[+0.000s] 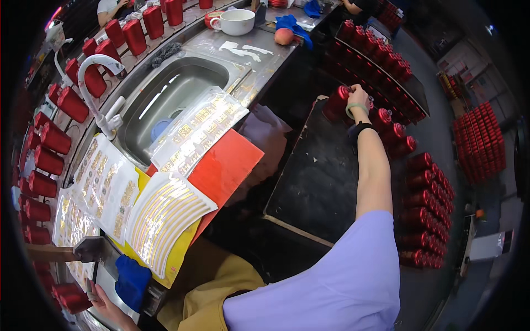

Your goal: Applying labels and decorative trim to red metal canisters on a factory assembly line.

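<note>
We have our right hand (359, 98) at a red canister (334, 105) on the far end of the black table (312, 185); as far as we can make out, its fingers are grasping the canister by the top. Our left hand (107, 304), fingers loosely extended, is beside another canister (75, 298); we cannot tell whether it grips or merely touches it.

As for progress, we judge the work partway: the sheet across the steel sink (229, 70) is a decal sheet (199, 128) with blank patches, so some pieces seem used, while the strip sheet (165, 218) looks well filled. Rows of canisters (425, 209) stand to the right; we cannot tell whether they are finished.

Our right fingers hide the held canister's top, glare washes out the sheets, and our left forearm is cut off at the lower edge.
</note>
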Action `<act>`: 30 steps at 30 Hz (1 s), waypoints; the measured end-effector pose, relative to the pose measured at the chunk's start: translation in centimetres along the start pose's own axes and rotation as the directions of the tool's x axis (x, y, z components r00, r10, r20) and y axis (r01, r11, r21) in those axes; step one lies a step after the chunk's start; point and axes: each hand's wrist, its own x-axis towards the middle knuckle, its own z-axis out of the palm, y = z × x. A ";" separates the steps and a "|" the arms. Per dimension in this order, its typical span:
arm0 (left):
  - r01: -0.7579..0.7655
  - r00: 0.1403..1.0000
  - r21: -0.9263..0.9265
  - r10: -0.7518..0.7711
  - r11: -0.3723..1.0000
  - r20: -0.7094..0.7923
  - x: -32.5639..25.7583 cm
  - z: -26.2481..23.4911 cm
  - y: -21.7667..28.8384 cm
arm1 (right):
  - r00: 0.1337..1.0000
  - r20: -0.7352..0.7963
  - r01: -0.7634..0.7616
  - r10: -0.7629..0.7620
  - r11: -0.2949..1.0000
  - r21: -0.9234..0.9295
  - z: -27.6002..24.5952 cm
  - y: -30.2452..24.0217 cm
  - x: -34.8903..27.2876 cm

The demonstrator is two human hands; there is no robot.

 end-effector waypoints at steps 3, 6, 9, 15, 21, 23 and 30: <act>0.019 1.000 -0.069 -0.021 0.997 -0.021 4.7 -1.8 -11.8 | 0.907 -0.262 0.332 -0.331 0.942 -0.039 -1.1 -0.1 -0.5; -0.063 0.991 -0.278 0.027 0.959 -0.131 5.3 -4.3 -16.9 | 0.839 -0.182 0.540 -0.513 0.825 0.164 -5.8 -8.7 -10.4; -0.171 0.950 -0.452 0.025 0.875 -0.312 6.0 -1.8 -10.6 | 0.807 -0.089 0.504 -0.584 0.603 0.618 -9.9 -10.9 -18.1; -0.136 0.702 0.190 0.230 0.972 -0.674 9.9 -6.7 -13.0 | 0.429 -0.165 0.699 -0.888 0.210 0.683 -15.6 -24.2 -31.7; 0.313 0.650 -0.069 -0.266 0.947 -0.712 16.9 -7.7 -24.1 | 0.174 -0.264 0.646 -0.949 -0.093 0.758 -17.3 -34.6 -40.0; 0.305 0.637 -0.067 -0.256 0.950 -0.727 18.0 -7.5 -25.3 | 0.088 -0.219 0.551 -0.972 -0.136 0.823 -18.0 -37.6 -43.5; -0.106 0.718 -0.486 -0.272 0.867 -0.641 14.1 -8.3 -22.3 | -0.100 -0.173 0.336 -0.980 -0.197 0.921 -17.4 -42.6 -53.4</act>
